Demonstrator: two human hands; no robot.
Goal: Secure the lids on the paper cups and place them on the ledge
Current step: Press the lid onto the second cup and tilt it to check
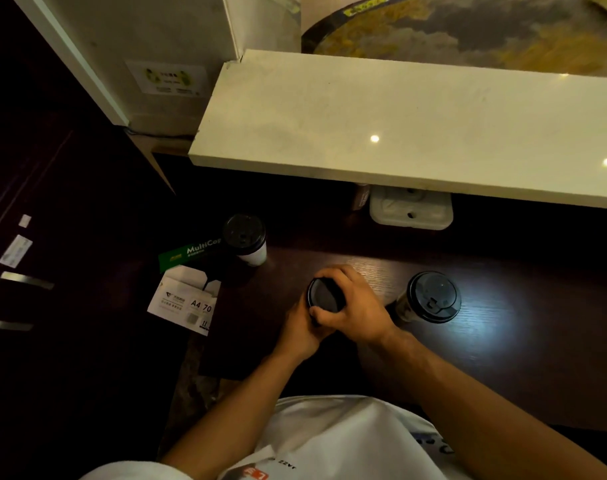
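The main risk, as I judge it, is a lid that seats on one side only: the right hand [352, 306] bears down over the round black plastic lid [324, 295] mostly from its right and near rim, so the far left lip could stay proud and pop off when the cup is lifted to the pale stone ledge [381, 133]. Squeezing the paper wall too hard could also buckle it, and a sideways push could slide the cup across the dark wooden bench [485, 341]. The cup itself is almost wholly hidden; it stands near the middle of the bench's front part, with the left hand [300, 329] wrapped round its side from the near left, fingers curled out of sight behind it. The right hand lies arched over the lid, fingers bent down around the rim and thumb at the near edge, gripping it. Both forearms reach in from the near edge. A lidded clear-walled cup [432, 297] stands just to the right, and a lidded white paper cup [246, 239] toward the bench's left edge; the ledge holds no cup yet.
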